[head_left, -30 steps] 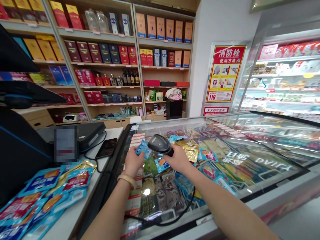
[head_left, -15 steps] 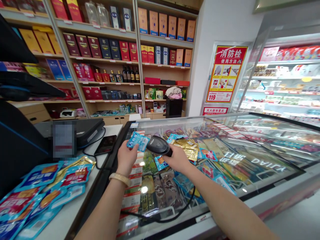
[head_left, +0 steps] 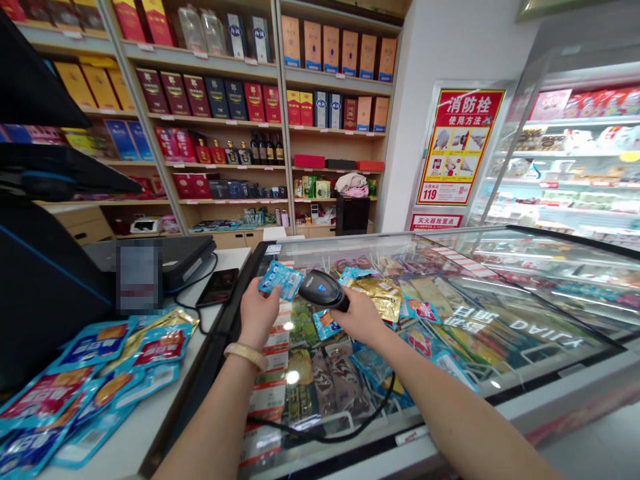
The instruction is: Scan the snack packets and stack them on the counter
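Note:
Between the thumb and fingers of my left hand [head_left: 259, 312] is a small blue snack packet [head_left: 283, 280], held up over the freezer's near left edge. My right hand [head_left: 361, 313] grips a black barcode scanner [head_left: 323, 291] by its handle, its head pointing at the packet from close by. A blue light shows on top of the scanner. Its black cable [head_left: 345, 437] loops down across the glass. Beyond and beside my right hand, several blue packets and a gold packet [head_left: 380, 297] lie on the freezer's glass top.
To the left, a pile of blue and red snack packets [head_left: 100, 373] covers part of the white counter [head_left: 150, 427]. A phone [head_left: 218, 288] lies near a black checkout machine [head_left: 40, 287]. The glass-topped freezer [head_left: 530, 400] stretches right. Shelves of boxes [head_left: 215, 140] stand behind.
A blue light now shows on the scanner, where none was lit before. The whole view has shifted slightly, while both hands keep nearly the same hold and spacing.

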A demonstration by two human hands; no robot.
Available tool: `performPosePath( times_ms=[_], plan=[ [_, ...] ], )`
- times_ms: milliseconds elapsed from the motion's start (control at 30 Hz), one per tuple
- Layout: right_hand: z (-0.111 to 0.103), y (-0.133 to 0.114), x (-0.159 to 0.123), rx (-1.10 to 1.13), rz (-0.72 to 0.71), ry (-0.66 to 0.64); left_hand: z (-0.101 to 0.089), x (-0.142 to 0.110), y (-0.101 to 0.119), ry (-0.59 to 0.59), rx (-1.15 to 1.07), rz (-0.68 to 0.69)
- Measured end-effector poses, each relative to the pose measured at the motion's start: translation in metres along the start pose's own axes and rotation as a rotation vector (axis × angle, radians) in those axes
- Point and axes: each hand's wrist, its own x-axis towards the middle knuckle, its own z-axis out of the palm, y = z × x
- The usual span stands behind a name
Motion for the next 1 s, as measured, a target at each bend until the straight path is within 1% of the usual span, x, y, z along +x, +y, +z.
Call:
performPosePath(
  times_ms=[167,233,300,367,400,467,533,633,700,733,800,900,967,1000],
  plan=[
    [0.001,0.002,-0.001,-0.021,-0.006,0.01,-0.002,-0.001,0.004,0.017,0.006,0.032],
    [0.001,0.003,-0.001,-0.006,-0.018,0.018,-0.008,-0.003,0.01,0.002,0.03,0.065],
    [0.001,0.004,-0.002,0.003,-0.02,0.018,-0.022,-0.006,0.015,-0.014,0.087,0.102],
    [0.002,0.005,-0.002,0.007,-0.018,0.015,-0.045,-0.01,0.017,-0.007,0.171,0.148],
    [0.002,0.005,-0.002,0.01,-0.019,0.014,-0.061,-0.012,0.016,0.012,0.221,0.172],
    [0.002,0.006,-0.003,0.016,-0.026,0.012,-0.1,-0.019,0.011,0.078,0.332,0.227],
    [0.002,0.006,-0.003,0.013,-0.032,0.017,-0.145,-0.027,0.001,0.151,0.451,0.288],
    [0.001,0.004,-0.003,-0.001,-0.043,0.026,-0.209,-0.038,-0.018,0.205,0.648,0.336],
    [0.001,0.003,-0.004,-0.013,-0.05,0.026,-0.24,-0.043,-0.032,0.192,0.768,0.354],
    [0.001,0.002,-0.005,-0.018,-0.051,0.024,-0.251,-0.045,-0.04,0.157,0.825,0.366],
    [0.001,0.0,-0.006,-0.028,-0.048,0.022,-0.265,-0.048,-0.055,0.042,0.931,0.398],
    [0.001,0.0,-0.006,-0.031,-0.037,0.026,-0.272,-0.051,-0.078,-0.151,1.022,0.447],
    [0.001,0.001,-0.005,-0.024,-0.03,0.028,-0.273,-0.053,-0.091,-0.22,1.031,0.459],
    [0.002,0.001,-0.005,-0.016,-0.026,0.028,-0.273,-0.054,-0.096,-0.232,1.027,0.454]
  ],
)
